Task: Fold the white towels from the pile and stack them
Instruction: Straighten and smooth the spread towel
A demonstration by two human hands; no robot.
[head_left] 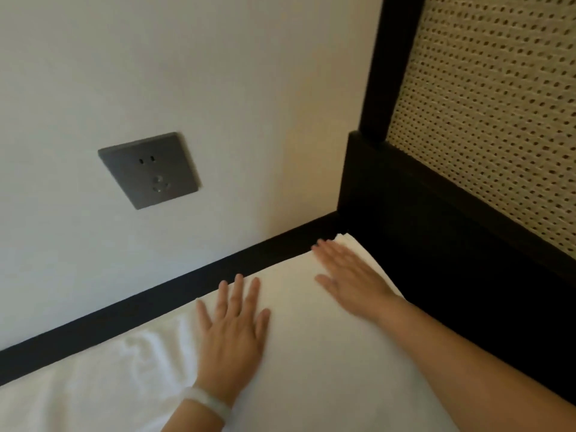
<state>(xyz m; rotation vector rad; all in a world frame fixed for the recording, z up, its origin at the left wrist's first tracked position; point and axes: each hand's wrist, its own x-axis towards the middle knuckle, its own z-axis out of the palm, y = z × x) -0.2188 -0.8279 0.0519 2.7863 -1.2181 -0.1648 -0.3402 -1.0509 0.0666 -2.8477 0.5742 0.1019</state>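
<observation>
The fingers (238,294) of the left hand (232,338) are straight and spread, lying flat on the smooth folded white towel (296,310) and gripping nothing. The right hand (352,275) lies flat on the same towel further toward its far corner, its fingers (330,254) straight and close together, the palm pressing down and holding nothing. The right hand is slightly blurred. The towel sits in the corner formed by the dark wooden rail (156,307) along the wall and the dark wooden frame (405,238) on the right, with its far edge just beside the rail. Layered white edges show at its far corner, next to the right fingertips. To the left of the left hand lies crumpled white fabric (140,369); whether it is more towels or bedding cannot be told. A pale, translucent bangle (207,403) circles the left wrist. Above the frame rises a woven cane panel (486,120) in beige. A square grey wall socket (149,170) is set in the plain white wall (218,73) above the rail.
</observation>
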